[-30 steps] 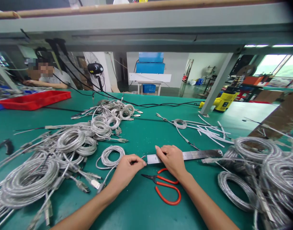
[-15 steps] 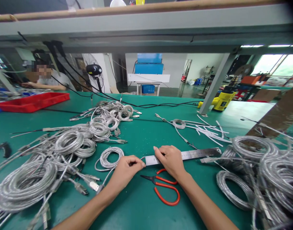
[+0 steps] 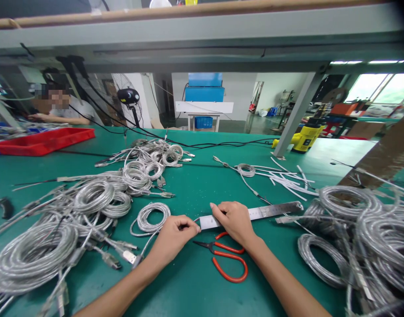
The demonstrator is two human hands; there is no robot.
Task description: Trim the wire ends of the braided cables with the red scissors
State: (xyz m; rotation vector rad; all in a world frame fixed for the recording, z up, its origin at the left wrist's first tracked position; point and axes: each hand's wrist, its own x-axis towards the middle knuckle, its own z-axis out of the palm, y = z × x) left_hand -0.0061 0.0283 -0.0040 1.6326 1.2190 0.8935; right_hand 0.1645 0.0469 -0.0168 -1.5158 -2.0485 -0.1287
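My left hand (image 3: 173,237) is curled closed, pinching the thin end of a silvery cable beside the left end of a steel ruler (image 3: 268,211). That cable leads back to a small coil (image 3: 151,216) just left of the hand. My right hand (image 3: 233,221) lies on the ruler's left part, fingers pressing it onto the green table (image 3: 195,185). Red-handled scissors (image 3: 226,259) lie on the table under my right wrist, blades pointing left.
Heaps of coiled silvery cables lie at the left (image 3: 66,215) and right (image 3: 357,233). White cut tube pieces (image 3: 288,180) lie beyond the ruler. A red tray (image 3: 43,140) sits far left, with another person (image 3: 61,108) behind it. A yellow tool (image 3: 304,138) stands by a table leg.
Nothing has moved except a slight shift of the camera; both hands stay at the ruler's left end.
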